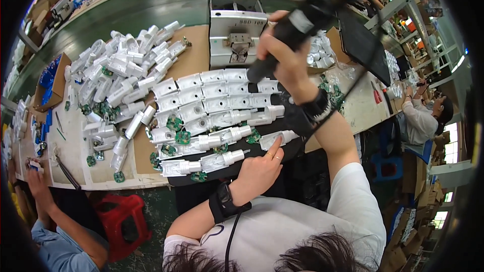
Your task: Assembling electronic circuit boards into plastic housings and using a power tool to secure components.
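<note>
My right hand, raised above the work, is wrapped round a black electric screwdriver; its upper end is blurred. The lower end hangs over rows of white plastic housings on a black mat. At the rows' near right, fingers of my left hand press on one white plastic housing, keeping it against the mat. The thumb cannot be made out. Green circuit boards lie on and between the nearer housings.
A white boxy machine stands behind the mat. Loose housings are heaped at left, by a cardboard box of blue parts. A dark cable hangs beside my right arm. A co-worker's hands are at far left, near a red stool.
</note>
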`<state>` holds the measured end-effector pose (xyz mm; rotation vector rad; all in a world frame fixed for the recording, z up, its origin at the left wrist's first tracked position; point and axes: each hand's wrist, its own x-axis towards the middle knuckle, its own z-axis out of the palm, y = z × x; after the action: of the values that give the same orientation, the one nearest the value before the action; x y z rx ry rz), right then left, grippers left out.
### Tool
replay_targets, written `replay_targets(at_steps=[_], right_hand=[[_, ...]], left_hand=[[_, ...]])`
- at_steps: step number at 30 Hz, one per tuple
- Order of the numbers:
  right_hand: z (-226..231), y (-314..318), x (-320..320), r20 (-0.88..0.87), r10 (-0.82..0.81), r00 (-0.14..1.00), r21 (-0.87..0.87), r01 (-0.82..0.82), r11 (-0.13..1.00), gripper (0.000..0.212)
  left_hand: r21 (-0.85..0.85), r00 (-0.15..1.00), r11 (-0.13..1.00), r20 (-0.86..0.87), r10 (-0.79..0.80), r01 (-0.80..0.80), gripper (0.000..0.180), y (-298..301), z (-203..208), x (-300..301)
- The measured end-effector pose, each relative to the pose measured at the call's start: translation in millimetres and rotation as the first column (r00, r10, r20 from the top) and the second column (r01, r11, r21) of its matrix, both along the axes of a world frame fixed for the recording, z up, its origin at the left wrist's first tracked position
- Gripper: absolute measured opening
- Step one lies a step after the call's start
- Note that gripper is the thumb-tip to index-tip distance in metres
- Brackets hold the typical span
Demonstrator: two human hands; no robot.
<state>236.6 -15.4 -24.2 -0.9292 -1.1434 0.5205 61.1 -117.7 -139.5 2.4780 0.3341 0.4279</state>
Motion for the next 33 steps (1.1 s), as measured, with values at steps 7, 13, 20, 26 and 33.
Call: replay_targets(at_steps=[7, 13, 20, 26, 33], right_hand=[[11.4, -98.1, -18.0, 0.046, 0.094, 0.994, -0.050, -0.092, 0.994, 0.053], [-0.1, -131.3, -15.2, 0.174, 0.105, 0.979, -0.146, -0.080, 0.986, 0.053], [-12.7, -132.3, -12.7, 0.168, 0.126, 0.978, -0.132, -0.104, 0.986, 0.049], [-17.5, -130.8, -10.1, 0.168, 0.146, 0.975, -0.149, -0.121, 0.981, 0.047], [-20.9, -133.3, -7.4, 0.272, 0.122, 0.955, -0.162, -0.079, 0.984, 0.045]], left_hand=[[0.144, 0.999, 0.988, 0.022, 0.050, -0.053, 0.030, 2.0, -3.0, 1.0], [0.153, 0.998, 0.987, 0.024, 0.051, -0.055, 0.027, -3.4, -7.4, 5.5], [0.201, 0.997, 0.977, 0.028, 0.068, -0.073, 0.024, -8.3, -9.7, 3.9], [0.189, 0.998, 0.980, 0.026, 0.062, -0.065, 0.022, -6.3, -7.7, 7.5], [0.186, 0.998, 0.981, 0.019, 0.058, -0.060, 0.020, -6.1, -5.6, 7.1]])
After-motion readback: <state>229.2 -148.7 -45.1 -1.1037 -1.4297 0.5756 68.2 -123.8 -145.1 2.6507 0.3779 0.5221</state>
